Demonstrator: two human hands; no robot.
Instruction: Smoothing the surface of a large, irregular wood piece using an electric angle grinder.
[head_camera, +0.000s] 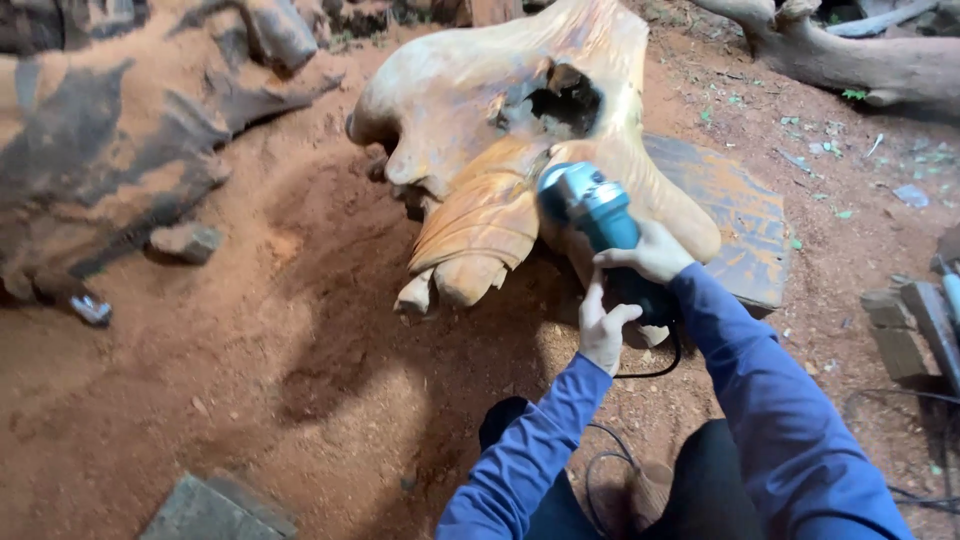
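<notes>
A large carved wood piece (480, 100), smooth and orange-tan with a dark hollow near its top, rests on the red dusty ground. A teal angle grinder (590, 205) presses its head against the wood's lower middle. My right hand (650, 252) wraps the grinder's body from above. Just below it, my left hand (603, 325) grips the dark rear handle. Both arms wear blue sleeves. The grinder's black cord (655, 368) loops down toward my legs.
Red sawdust covers the ground. A flat board (735, 215) lies under the wood at right. Grey bricks (915, 325) sit at the right edge, a stone (185, 240) at left, a log (850, 55) at top right, a slab (215, 512) at the bottom.
</notes>
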